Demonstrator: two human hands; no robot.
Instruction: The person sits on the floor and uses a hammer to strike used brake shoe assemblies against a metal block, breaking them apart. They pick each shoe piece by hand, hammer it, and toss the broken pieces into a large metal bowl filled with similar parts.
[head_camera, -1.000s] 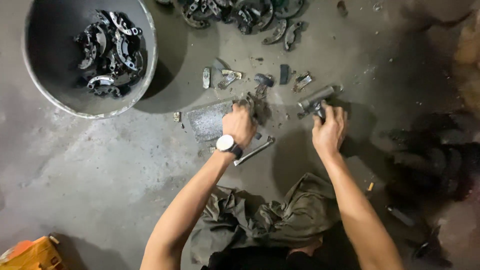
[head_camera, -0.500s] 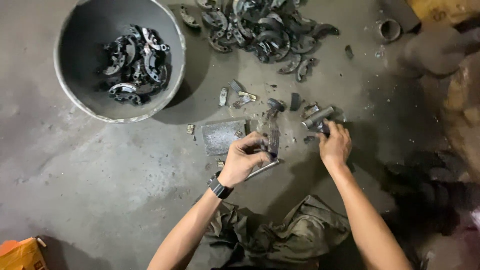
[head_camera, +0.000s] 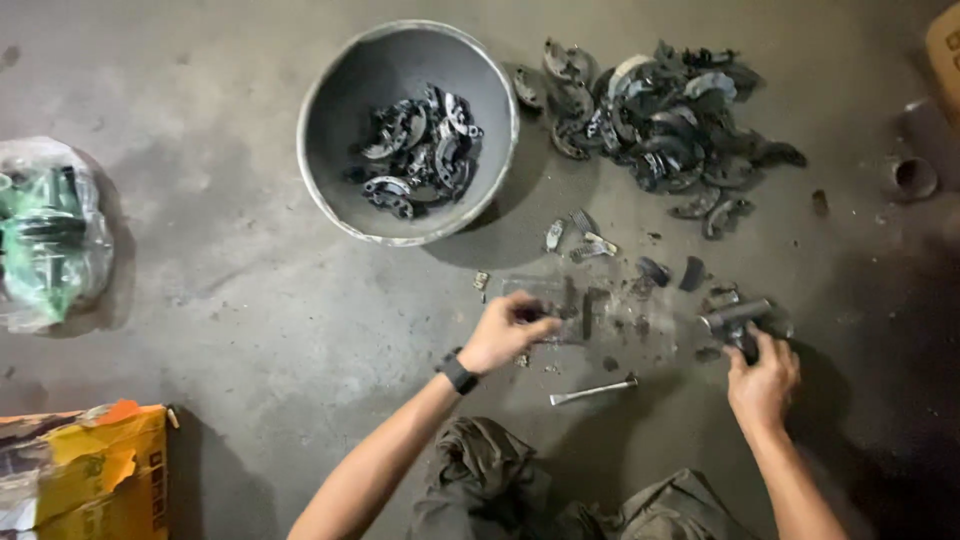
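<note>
the right hand (head_camera: 762, 382) is curled around the handle end of a grey hammer (head_camera: 735, 318), fingers wrapped and pressed onto the shaft; the head points away from the person, up and to the left, so the tool's long axis runs on a slant from the palm toward the scattered bits ahead. the left hand (head_camera: 505, 332), wearing a black wristwatch (head_camera: 457, 373), rests on the near left edge of a flat metal plate (head_camera: 560, 300) on the concrete floor (head_camera: 230, 300); its fingertips look bunched together as if pinching something small, but whether anything is actually between them cannot be told.

the plate lies between the two hands, just beside the left one and off to the left of the hammer head, so the left hand is the nearer of the two. a slim metal rod (head_camera: 592, 391) lies apart on the floor below the plate, its length roughly level across the view.

further out, a round grey basin (head_camera: 330, 190) holds dark curved brake shoes (head_camera: 418, 150), and a loose pile of brake shoes (head_camera: 660, 115) sits to its right. small fragments (head_camera: 585, 240) lie between basin and plate. a plastic bag (head_camera: 50, 235) and an orange carton (head_camera: 85, 465) sit at the left.
</note>
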